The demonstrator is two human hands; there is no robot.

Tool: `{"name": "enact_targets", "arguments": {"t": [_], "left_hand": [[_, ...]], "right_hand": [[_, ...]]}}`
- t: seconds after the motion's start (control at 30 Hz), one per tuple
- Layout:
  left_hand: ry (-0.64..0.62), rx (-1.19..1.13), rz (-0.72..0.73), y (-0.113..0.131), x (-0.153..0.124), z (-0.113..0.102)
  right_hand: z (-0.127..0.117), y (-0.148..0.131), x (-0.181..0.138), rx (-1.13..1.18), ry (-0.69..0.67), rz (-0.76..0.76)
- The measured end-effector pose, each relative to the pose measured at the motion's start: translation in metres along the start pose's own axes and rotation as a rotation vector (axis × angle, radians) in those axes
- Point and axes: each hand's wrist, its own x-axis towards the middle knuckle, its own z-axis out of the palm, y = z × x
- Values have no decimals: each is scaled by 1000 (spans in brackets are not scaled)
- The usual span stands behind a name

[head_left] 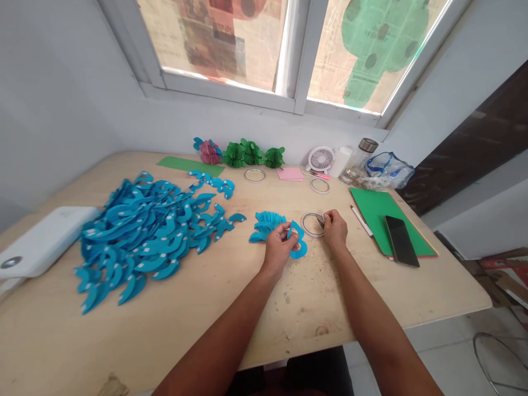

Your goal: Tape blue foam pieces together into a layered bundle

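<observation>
My left hand (279,246) pinches a blue paper cut-out (297,242) just above the wooden table (206,308). My right hand (335,228) is closed at the edge of a tape roll (311,224) lying flat on the table, its fingertips pinching at the roll's rim. A small stack of folded blue cut-outs (266,224) lies just left of my left hand. A big heap of loose blue crescent cut-outs (144,231) covers the table's left half.
A white box (41,239) sits at the far left. Green sheets (377,212) with a phone (401,239) and a pen (361,220) lie at the right. Along the wall stand green paper decorations (251,154), a small fan (320,159), a jar (359,159), pink notes (291,174) and more tape rolls (254,175).
</observation>
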Motion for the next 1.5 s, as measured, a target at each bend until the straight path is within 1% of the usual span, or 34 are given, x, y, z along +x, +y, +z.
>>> {"name": "enact_targets", "arguments": {"t": [0.2, 0.5, 0.73, 0.87, 1.07, 1.17, 1.23, 1.37, 1.43, 1.5], "left_hand": [[1, -2, -21, -1, 1, 0], [3, 12, -24, 1, -1, 0], [1, 13, -19, -2, 1, -1], [0, 15, -16, -2, 1, -1], [4, -2, -24, -1, 0, 0], [9, -5, -28, -1, 0, 0], [13, -3, -24, -1, 0, 1], [33, 22, 0, -1, 0, 1], [35, 38, 15, -1, 1, 1], [31, 52, 30, -2, 1, 0]], "right_hand": [[1, 1, 0, 4, 16, -4], [-2, 0, 0, 31, 14, 16], [-1, -2, 1, 36, 14, 16], [0, -3, 0, 37, 42, 45], [-2, -4, -3, 232, 29, 27], [-4, -11, -6, 368, 37, 18], [-6, -20, -10, 484, -28, 12], [-9, -38, -24, 680, -264, -62], [-10, -44, -30, 737, -324, -105], [-11, -46, -34, 771, -356, -143]]}}
